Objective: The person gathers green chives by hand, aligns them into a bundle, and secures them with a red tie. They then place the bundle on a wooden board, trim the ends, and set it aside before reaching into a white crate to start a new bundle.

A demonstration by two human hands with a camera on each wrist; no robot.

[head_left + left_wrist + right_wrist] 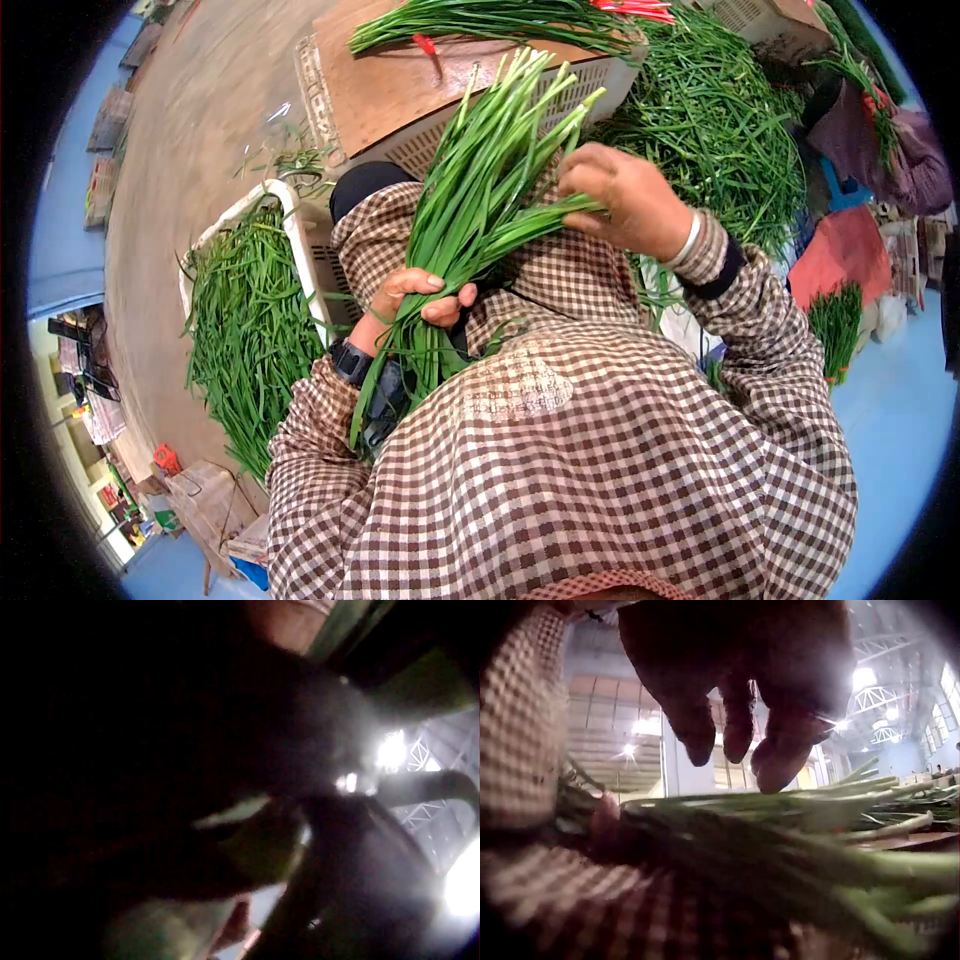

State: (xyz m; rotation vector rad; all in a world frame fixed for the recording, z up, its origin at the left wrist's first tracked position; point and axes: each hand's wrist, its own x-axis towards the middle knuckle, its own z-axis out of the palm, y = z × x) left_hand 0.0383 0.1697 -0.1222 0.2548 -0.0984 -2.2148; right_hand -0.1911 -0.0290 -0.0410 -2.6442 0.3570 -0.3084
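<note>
My left hand [420, 300] grips a bunch of garlic chives [465, 190] at its leafy lower part, in front of my body. The pale cut stalk ends fan up and away, while green leaf ends hang below the hand. On the right, several strands splay out of the bunch toward my right hand [630, 200]. Its loosely bent fingers [739, 727] hang over the stalks in the right wrist view, with fingertips right at the upper strands. The left wrist view is mostly dark, with blurred leaves.
A white crate [300, 255] of loose chives stands at the left. Ahead, tied chives [480, 20] lie on a wooden board [375, 85] over a plastic crate. A large heap of chives [710, 130] lies at the right, with a red cloth [845, 260] beyond.
</note>
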